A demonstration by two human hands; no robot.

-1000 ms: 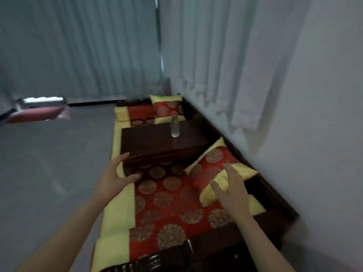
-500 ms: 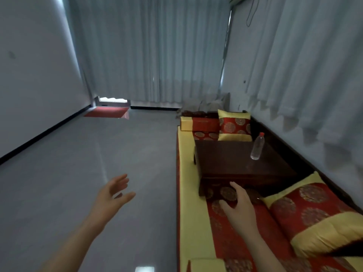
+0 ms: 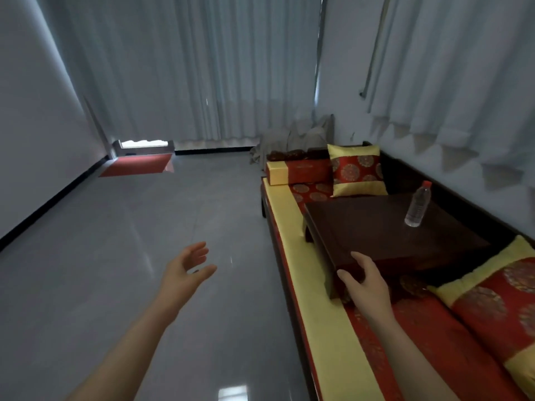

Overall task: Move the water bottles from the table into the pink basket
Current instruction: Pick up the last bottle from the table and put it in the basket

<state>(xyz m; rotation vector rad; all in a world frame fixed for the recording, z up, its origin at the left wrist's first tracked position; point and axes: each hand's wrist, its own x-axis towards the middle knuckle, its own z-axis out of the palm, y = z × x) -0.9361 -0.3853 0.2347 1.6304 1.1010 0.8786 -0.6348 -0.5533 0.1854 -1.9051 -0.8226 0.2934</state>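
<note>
One clear water bottle [image 3: 417, 208] with a red cap stands upright on the far right part of a low dark wooden table [image 3: 370, 227]. The table sits on a long red and yellow cushioned bench [image 3: 295, 256]. My right hand [image 3: 365, 282] hovers at the table's near left corner, fingers spread, holding nothing. My left hand [image 3: 185, 272] is out over the grey floor to the left, palm up and empty. No pink basket is in view.
Red and yellow pillows lie on the bench behind the table [image 3: 357, 170] and at the near right [image 3: 492, 299]. White curtains cover the far and right walls. A red mat [image 3: 137, 164] lies by the far left wall on the glossy floor.
The view has swung left and forward, so the table and bottle now sit to the right. My right hand has come closer to the table's near corner; my left hand stays open over the floor.
</note>
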